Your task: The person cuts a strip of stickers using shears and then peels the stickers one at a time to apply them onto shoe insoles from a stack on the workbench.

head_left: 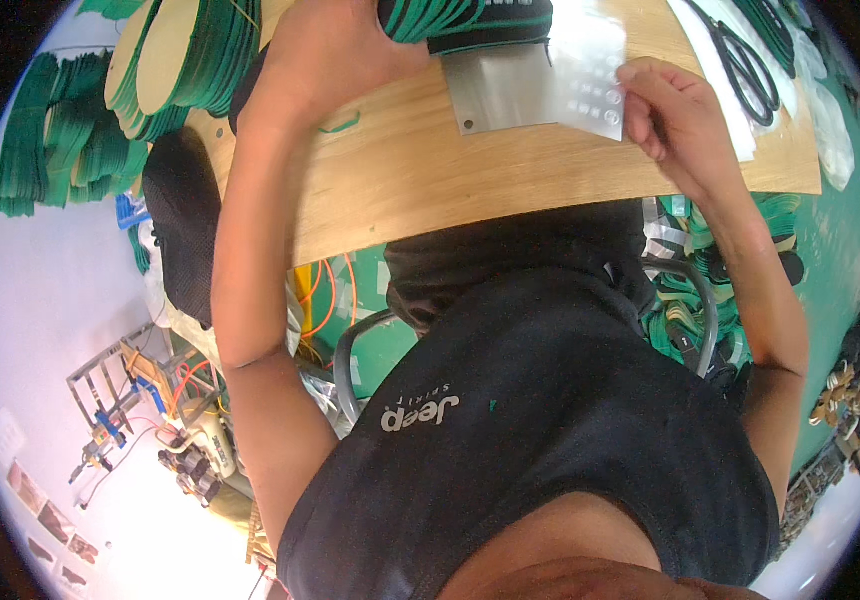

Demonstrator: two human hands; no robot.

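Note:
My right hand (685, 125) pinches the edge of a translucent film sheet (590, 70) with rows of small pale printed marks. Part of the film lies over a shiny metal plate (500, 95) on the wooden table. At the top edge, my left hand (340, 50) is closed round the left end of several black insoles (490, 25) with green edges; its thumb shows, while the other fingers are mostly hidden. The right part of the insoles rests at the plate's far edge.
Stacked green-edged insoles (200, 55) stand at the table's left, with more green bundles (70, 130) beyond. Black-handled scissors (747, 75) lie on white sheets at the right. A black shoe (183, 215) hangs by the table's left edge. The wooden table (430, 180) curves in front of me.

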